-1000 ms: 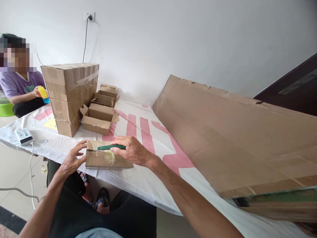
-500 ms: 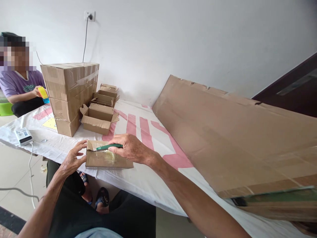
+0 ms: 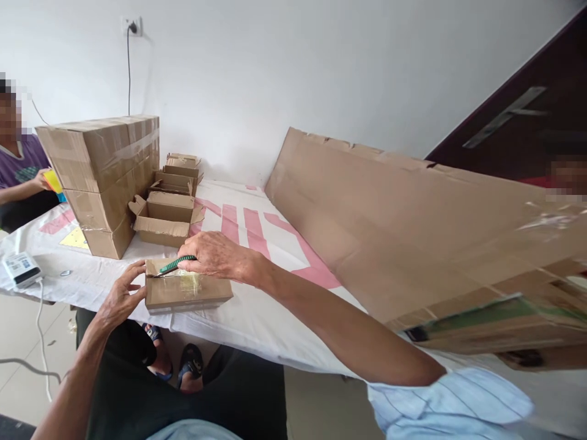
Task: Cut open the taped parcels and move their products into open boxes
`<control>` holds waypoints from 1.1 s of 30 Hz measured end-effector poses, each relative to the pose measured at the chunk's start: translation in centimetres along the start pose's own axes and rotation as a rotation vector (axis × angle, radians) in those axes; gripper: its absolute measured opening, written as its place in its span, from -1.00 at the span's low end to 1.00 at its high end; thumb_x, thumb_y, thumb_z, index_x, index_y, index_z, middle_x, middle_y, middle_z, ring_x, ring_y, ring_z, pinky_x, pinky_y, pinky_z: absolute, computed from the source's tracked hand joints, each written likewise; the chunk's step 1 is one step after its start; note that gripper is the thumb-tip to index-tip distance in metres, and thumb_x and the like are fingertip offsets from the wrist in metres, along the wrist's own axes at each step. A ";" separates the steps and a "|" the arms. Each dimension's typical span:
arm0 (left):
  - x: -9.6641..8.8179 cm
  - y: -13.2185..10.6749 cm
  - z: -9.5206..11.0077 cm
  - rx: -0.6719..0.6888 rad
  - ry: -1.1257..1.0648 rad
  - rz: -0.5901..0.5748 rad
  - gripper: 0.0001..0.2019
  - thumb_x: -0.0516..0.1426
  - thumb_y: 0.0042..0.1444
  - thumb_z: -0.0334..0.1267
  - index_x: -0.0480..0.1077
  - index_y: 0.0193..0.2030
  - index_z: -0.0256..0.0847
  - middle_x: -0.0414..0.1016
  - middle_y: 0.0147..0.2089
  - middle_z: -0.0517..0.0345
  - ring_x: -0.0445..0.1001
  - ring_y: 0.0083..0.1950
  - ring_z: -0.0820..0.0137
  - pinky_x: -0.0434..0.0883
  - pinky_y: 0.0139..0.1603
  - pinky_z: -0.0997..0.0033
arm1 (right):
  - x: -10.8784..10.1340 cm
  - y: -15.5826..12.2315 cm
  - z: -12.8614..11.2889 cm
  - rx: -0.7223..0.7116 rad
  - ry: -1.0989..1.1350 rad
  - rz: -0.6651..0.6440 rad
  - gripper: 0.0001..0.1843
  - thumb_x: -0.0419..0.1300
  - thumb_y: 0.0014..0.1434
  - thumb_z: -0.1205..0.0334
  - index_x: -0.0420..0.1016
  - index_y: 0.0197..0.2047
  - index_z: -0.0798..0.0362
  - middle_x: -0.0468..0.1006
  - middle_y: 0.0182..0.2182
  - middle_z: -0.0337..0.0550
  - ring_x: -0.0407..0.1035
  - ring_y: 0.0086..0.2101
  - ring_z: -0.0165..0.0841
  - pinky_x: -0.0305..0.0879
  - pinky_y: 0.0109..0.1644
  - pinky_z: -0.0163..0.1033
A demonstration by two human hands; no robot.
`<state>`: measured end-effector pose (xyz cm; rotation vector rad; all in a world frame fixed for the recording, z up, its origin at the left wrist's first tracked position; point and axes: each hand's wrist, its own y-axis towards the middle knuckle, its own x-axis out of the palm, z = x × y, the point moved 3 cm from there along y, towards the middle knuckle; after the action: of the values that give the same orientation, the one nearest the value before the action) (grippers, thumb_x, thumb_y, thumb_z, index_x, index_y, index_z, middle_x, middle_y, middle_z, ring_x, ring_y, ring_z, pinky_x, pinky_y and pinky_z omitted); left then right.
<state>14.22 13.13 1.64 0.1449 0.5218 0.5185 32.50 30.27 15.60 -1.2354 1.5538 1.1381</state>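
Observation:
A small taped cardboard box [image 3: 190,293] lies on the cloth-covered table close to its front edge. My right hand [image 3: 215,253] grips a green utility knife [image 3: 177,264], whose blade tip touches the top of the box near its left end, beside the tape seam. At the left end of the box, my left hand [image 3: 123,294] steadies it, with fingers apart and fingertips against its edge; nothing is gripped in that hand.
Stacked taped boxes [image 3: 107,177] rise at the left, beside open cartons [image 3: 165,217]. A large cardboard sheet [image 3: 389,226] leans along the right. A white corded device [image 3: 21,270] sits at the left edge. One person [image 3: 27,165] sits behind the stack; another is partly visible far right.
The view has swung right, so the table things appear further left. My right hand has tilted the knife more steeply, its tip staying at the box's left end.

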 end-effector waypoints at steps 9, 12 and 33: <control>-0.2 1.4 -0.1 -0.028 -0.009 -0.002 -0.49 0.27 0.23 0.15 0.63 0.18 -0.10 0.44 0.48 -0.12 0.42 0.49 -0.07 0.65 0.15 0.11 | -1.6 -6.9 8.7 0.168 0.114 0.092 -0.78 0.37 0.27 0.16 0.74 -0.42 -0.11 0.57 -0.53 -0.27 0.28 -0.48 -0.40 -0.02 -0.35 -0.21; -0.1 1.5 -0.3 -0.029 -0.033 -0.012 -0.47 0.28 0.24 0.17 0.61 0.21 -0.10 0.43 0.49 -0.12 0.41 0.49 -0.06 0.61 0.25 0.06 | -2.5 -10.0 10.9 0.228 0.154 0.118 -0.81 0.31 0.27 0.16 0.78 -0.31 -0.14 0.67 -0.41 -0.26 0.36 -0.41 -0.36 0.09 -0.33 -0.23; -1.9 3.2 -0.3 -0.033 0.113 -0.244 0.37 0.56 -0.22 0.27 0.01 0.69 0.15 0.09 0.67 -0.34 0.26 0.57 -0.40 0.52 0.29 -0.36 | 17.7 -22.0 17.9 0.751 -0.051 0.558 -0.68 0.16 0.37 0.11 0.58 0.10 0.01 0.55 -0.02 0.13 0.45 0.03 0.05 0.42 0.16 0.11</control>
<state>11.28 14.95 3.03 0.0198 0.6319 0.2982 52.26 41.07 -9.15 -0.2765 2.0792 0.7537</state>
